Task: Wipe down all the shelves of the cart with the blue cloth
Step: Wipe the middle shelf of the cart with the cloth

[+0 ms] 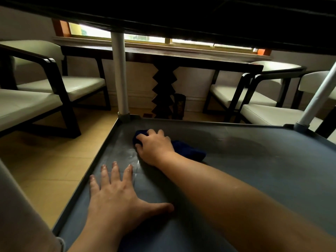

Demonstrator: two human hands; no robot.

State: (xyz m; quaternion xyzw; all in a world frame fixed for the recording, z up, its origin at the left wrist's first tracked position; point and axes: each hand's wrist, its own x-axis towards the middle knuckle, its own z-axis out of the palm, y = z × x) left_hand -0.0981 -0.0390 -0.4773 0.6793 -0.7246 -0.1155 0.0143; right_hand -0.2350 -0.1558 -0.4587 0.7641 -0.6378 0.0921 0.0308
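Observation:
I look in under the cart's upper shelf (pixel 181 17) at a grey lower shelf (pixel 254 170) with a raised rim. The blue cloth (pixel 189 150) lies bunched near the far left corner of this shelf. My right hand (pixel 154 146) presses down on the cloth with fingers curled over it; my forearm crosses the shelf from the lower right. Flat on the shelf near its left rim rests my left hand (pixel 116 195), fingers spread and holding nothing. Faint wet streaks show beside the cloth.
White cart posts stand at the far left corner (pixel 120 75) and the far right corner (pixel 320 95). Beyond the cart are cream-cushioned chairs with dark frames (pixel 60 88), (pixel 258 99), a dark table with a zigzag leg (pixel 163 91), and tan floor (pixel 54 160).

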